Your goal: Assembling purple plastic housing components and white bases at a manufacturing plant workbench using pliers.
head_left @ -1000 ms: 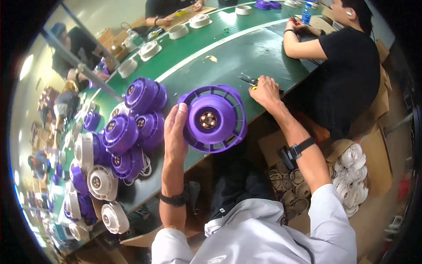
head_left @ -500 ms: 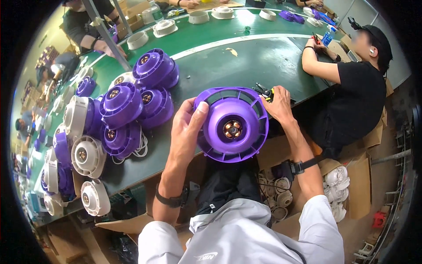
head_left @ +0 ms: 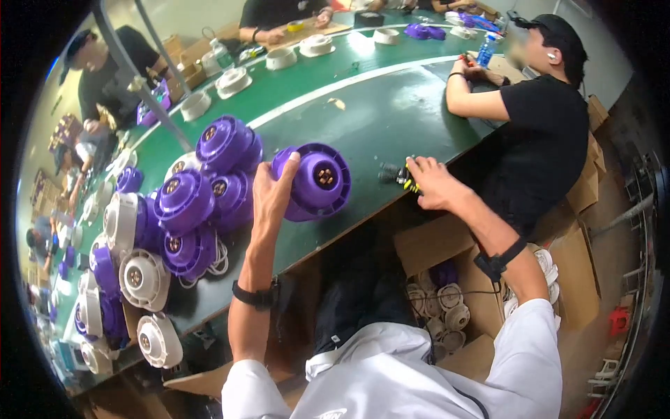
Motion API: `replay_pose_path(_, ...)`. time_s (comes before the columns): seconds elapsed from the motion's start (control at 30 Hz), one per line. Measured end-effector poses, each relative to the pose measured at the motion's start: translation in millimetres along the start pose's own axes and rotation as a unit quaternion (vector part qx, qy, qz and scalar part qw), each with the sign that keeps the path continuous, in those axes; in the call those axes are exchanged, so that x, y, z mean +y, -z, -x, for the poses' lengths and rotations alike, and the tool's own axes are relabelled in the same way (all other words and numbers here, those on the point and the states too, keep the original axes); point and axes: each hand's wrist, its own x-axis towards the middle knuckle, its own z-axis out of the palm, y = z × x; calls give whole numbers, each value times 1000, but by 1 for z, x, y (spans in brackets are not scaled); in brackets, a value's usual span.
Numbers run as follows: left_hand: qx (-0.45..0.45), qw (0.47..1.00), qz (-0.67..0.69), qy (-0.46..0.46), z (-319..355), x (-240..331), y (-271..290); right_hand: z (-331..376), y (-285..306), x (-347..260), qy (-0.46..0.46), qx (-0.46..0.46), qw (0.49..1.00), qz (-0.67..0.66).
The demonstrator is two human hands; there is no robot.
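Note:
My left hand (head_left: 273, 187) grips a purple round plastic housing (head_left: 307, 195) by its left side, thumb over the rim. The housing is tilted above the table, its dark centre with copper-coloured contacts facing up. At the table's near edge, my right hand (head_left: 436, 183) has its thumb and fingers around the handles of a pliers-like hand tool (head_left: 403, 177) with black and yellow grips. The tool's front end is blurred, so its exact kind is unclear. Close to my left hand lies a pile of similar purple housings (head_left: 183, 201) and white housings (head_left: 144, 279).
The green table (head_left: 377, 133) curves away from me. A co-worker in black (head_left: 537, 119) sits at the right, beside a blue bottle (head_left: 486, 50). Cardboard boxes (head_left: 436, 241) with white parts stand below the edge. A metal post (head_left: 143, 87) rises behind the pile.
My left hand has moved the purple housing left and tilted it, away from my right hand. My right hand has come down over the tool's handles. The view has turned slightly.

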Motion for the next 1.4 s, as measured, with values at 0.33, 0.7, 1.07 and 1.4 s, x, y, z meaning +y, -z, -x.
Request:
replay_pose_path(0.33,40,998,-38,-37,-8,-10,-21,-27,12,28,-186,85,923,-325)
replay_pose_path(0.7,101,991,3,-81,-14,3,-33,-52,9,26,-385,247,819,-345)
replay_pose_path(1.07,63,992,-20,-105,-42,18,-42,-36,-37,35,-146,488,789,-344)
replay_pose_path(1.4,101,982,-89,-129,-32,27,-46,-58,29,9,-308,85,886,-337)
